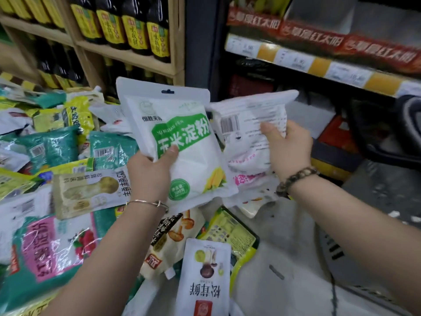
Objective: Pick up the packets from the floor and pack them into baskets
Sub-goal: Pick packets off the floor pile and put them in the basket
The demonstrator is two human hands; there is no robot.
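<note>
My left hand point(150, 172) grips a white packet with a green label and a corn picture point(182, 142), held upright in mid-air at the centre. My right hand point(288, 148) holds a second white packet point(248, 124), its printed back with a barcode facing me, just right of the first. Below and to the left lies a heap of packets point(57, 156): green ones, a pink-labelled one point(47, 245), a mushroom packet point(88, 192) and a white mushroom packet point(205, 279). No basket can be made out with certainty.
Wooden shelves with dark bottles bearing yellow labels point(134, 33) stand behind the heap. A metal shelf with price tags and red boxes point(319, 58) runs along the right. Grey floor point(284, 258) lies at the lower right, with a dark object point(398, 133) under the shelf.
</note>
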